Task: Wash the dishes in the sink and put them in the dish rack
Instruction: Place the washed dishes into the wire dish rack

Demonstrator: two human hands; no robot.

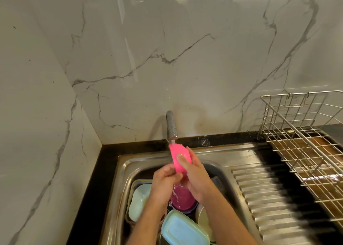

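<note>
Both hands, left hand [165, 179] and right hand [194, 176], are pinching the pink sponge [178, 156] under the tap [171, 126] at 12 o'clock, so I'd squeeze it soaked before scrubbing the dishes [182, 230] at 6 in the sink [120, 170].

no text, label, brand, number or sign could be read anywhere in the view.
</note>
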